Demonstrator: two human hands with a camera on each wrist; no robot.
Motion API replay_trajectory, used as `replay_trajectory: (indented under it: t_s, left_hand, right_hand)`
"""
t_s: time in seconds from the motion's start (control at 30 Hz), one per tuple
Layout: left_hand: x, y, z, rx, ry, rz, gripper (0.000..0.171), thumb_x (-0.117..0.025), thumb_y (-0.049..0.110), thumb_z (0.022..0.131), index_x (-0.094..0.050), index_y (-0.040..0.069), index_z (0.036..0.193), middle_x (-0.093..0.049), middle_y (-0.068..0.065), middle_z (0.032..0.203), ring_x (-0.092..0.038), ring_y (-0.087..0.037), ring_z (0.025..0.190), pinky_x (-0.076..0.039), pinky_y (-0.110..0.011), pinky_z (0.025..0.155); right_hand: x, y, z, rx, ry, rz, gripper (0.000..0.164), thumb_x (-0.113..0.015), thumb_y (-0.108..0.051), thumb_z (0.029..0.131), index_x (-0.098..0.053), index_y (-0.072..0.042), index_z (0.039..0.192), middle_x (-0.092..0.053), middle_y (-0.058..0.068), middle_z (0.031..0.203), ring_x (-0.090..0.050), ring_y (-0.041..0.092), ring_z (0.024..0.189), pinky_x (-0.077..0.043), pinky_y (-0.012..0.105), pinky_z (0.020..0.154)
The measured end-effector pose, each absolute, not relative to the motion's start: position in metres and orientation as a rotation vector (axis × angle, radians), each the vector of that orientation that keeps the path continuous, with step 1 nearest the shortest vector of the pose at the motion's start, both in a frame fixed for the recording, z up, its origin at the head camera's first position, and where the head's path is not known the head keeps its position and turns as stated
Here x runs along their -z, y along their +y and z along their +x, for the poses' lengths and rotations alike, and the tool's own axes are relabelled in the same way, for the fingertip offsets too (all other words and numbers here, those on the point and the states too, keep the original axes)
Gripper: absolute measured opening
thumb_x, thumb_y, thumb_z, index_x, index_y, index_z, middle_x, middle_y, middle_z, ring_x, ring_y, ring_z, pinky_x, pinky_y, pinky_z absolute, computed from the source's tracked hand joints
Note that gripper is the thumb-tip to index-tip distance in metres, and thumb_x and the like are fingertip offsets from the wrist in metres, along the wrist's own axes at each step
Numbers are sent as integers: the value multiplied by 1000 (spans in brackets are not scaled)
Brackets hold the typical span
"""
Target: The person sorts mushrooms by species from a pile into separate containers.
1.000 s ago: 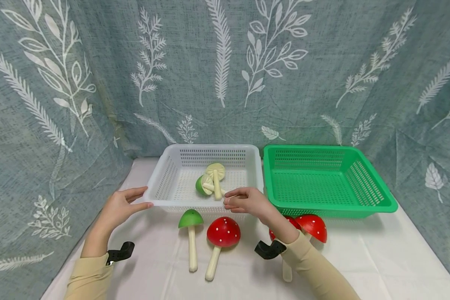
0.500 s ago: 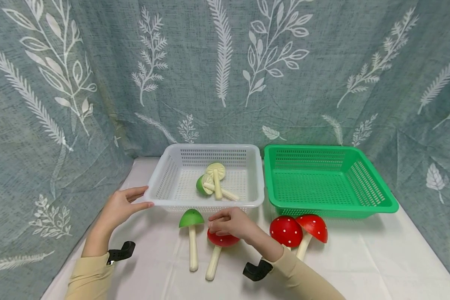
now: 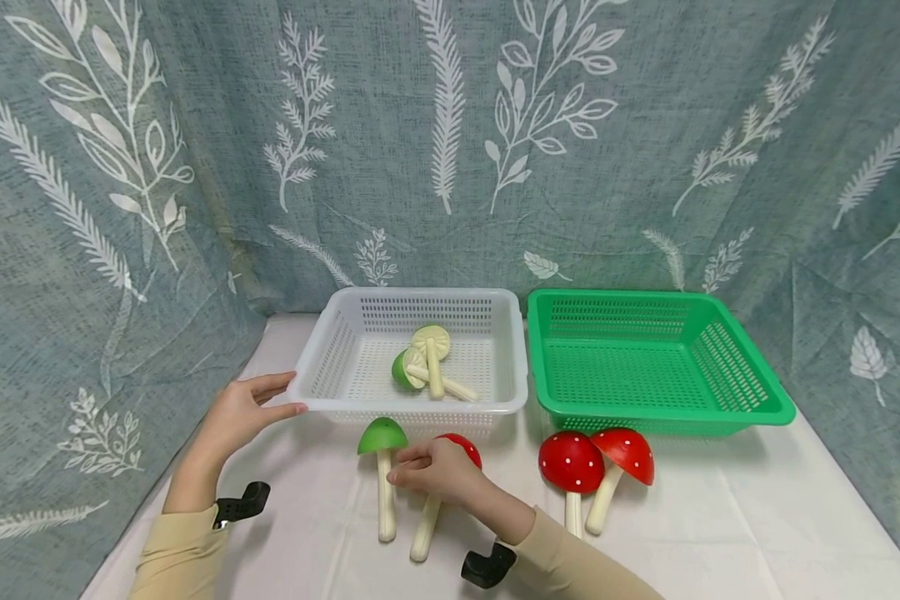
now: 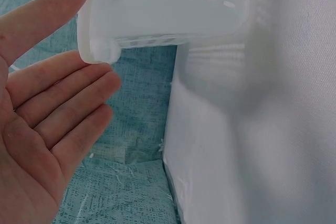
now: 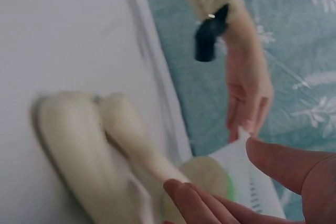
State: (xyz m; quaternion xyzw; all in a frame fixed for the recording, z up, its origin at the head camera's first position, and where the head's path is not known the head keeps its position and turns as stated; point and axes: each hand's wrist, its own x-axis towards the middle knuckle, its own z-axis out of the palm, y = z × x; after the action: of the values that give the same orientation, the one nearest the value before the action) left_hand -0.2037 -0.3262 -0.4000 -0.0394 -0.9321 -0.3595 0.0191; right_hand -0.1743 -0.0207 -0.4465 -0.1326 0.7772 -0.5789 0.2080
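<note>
In the head view, my left hand (image 3: 232,417) holds the front left corner of the white basket (image 3: 412,407), thumb and fingers on its rim. The left wrist view shows the basket's wall (image 4: 173,9) between thumb and fingertips. My right hand (image 3: 442,473) reaches over a red toy mushroom (image 3: 461,443) and partly hides it. Its fingertips are at the pale stem of a green-capped toy mushroom (image 3: 382,435). In the right wrist view, the thumb stands apart from the fingers (image 5: 191,200), which overlap the stem (image 5: 149,158); contact is unclear.
Green-capped toy mushrooms (image 3: 433,375) lie inside the white basket. A green basket (image 3: 660,421) stands to its right. In front of that lie two more red toy mushrooms (image 3: 572,462). A patterned cloth (image 3: 450,150) hangs behind the white-covered table (image 3: 780,508).
My right hand has drawn back from the white basket and down to the left, across the red mushroom to the green one's stem. The mushroom stem it was near lies in the basket. The left hand is still.
</note>
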Motion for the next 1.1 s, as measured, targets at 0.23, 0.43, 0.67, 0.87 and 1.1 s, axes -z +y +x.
replay_trajectory:
  t_s: [0.23, 0.43, 0.67, 0.87, 1.1]
  left_hand:
    - [400, -326, -204, 1107, -2904, -122, 75, -71, 52, 79, -52, 8, 137, -53, -16, 137, -51, -38, 124, -46, -53, 95]
    - [401, -327, -204, 1110, -2897, -129, 75, -71, 51, 79, -52, 7, 137, -53, -17, 137, -51, -38, 124, -46, -53, 95]
    - [401, -325, -205, 1113, -2889, -131, 74, -72, 50, 80, -53, 6, 136, -53, -17, 136, -52, -38, 123, -47, -53, 95]
    - [402, -325, -206, 1112, -2873, -144, 72, -72, 49, 79, -54, 6, 135, -55, -16, 134, -53, -38, 123, -47, -52, 94]
    - [403, -327, -206, 1106, -2875, -133, 72, -72, 50, 79, -55, 7, 134, -56, -15, 134, -53, -37, 123, -47, -52, 94]
  right_hand:
    - [455, -26, -168, 1540, 2248, -366, 45, -79, -21, 78, -66, 5, 113, -73, 8, 92, -70, 15, 80, -56, 24, 67]
    - [462, -33, -159, 1505, 2254, -394, 60, -78, -20, 78, -55, 7, 127, -71, 11, 106, -68, 21, 96, -57, 33, 80]
    - [468, -41, -157, 1513, 2221, -404, 64, -79, -17, 78, -48, 1, 131, -68, 5, 110, -66, 17, 98, -56, 30, 82]
    - [470, -49, -156, 1518, 2243, -381, 63, -79, -13, 77, -48, 5, 129, -67, 6, 107, -66, 17, 96, -56, 29, 81]
    - [473, -63, -163, 1341, 2383, -360, 41, -81, -20, 75, -61, -4, 107, -62, -5, 82, -56, 6, 71, -50, 19, 62]
